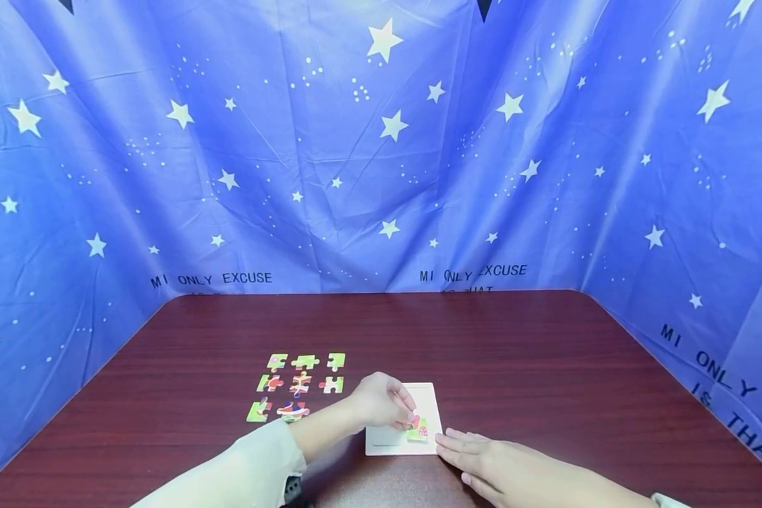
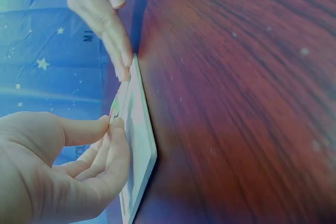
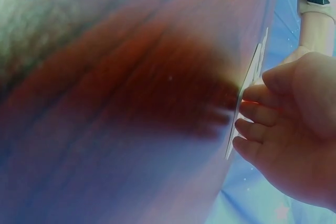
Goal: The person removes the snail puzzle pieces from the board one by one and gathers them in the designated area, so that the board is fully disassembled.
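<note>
A white square puzzle board lies flat near the front of the table. My left hand reaches over it from the left. Its thumb and forefinger pinch a small pinkish puzzle piece, mostly hidden by the fingers. Below that, a green piece with a pink round pattern sits in the board's lower right corner; whether the two pieces touch I cannot tell. My right hand rests beside the board, its fingers fairly straight, the tips touching the board's right edge.
Several loose puzzle pieces lie in rough rows on the table, left of the board. The dark red wooden table has a blue star-patterned cloth hanging behind and at both sides. A black band shows at my left sleeve.
</note>
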`<state>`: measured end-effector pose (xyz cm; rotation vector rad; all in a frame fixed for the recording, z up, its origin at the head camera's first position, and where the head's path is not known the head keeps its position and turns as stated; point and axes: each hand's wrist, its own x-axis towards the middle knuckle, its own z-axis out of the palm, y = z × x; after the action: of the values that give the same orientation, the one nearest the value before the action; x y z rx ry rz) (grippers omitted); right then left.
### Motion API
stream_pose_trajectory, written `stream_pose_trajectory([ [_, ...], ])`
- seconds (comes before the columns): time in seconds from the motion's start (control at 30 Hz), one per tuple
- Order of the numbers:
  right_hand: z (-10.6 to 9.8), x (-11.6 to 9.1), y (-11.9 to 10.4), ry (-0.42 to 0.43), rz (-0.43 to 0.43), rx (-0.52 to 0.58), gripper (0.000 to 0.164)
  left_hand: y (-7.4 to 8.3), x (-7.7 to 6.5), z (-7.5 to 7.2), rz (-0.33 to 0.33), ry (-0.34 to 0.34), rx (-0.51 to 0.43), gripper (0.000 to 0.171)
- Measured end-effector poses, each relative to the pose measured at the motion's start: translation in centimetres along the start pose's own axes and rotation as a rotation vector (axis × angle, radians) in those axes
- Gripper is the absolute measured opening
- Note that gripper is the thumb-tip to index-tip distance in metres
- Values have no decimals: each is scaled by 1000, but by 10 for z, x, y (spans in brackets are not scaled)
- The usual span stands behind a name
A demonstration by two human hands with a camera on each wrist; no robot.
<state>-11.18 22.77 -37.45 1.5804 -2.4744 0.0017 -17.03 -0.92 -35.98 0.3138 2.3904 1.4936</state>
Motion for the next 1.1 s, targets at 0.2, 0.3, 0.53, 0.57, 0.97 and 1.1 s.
stream_pose_trajectory([
  [0.2,-2,-1,-1,-8,45,22,41,-5,-8,-22,-20,20,-1,11],
  [0.3,-2,0,-1,11,52,34,41,-9,-12,-33,-23,20,-17,12],
  [0.53,-3,9,-4,31,64,106,40,-16,-20,-53,-34,60,-5,13],
  [0.57,-3,11,-4,24,72,119,40,-17,-21,-56,-38,70,-2,13],
  [0.97,-9,39,-2,-59,144,155,41,-38,-32,-94,-81,137,6,13],
  [1.1,-7,43,-2,-48,130,91,42,-41,-36,-104,-96,130,-6,15],
])
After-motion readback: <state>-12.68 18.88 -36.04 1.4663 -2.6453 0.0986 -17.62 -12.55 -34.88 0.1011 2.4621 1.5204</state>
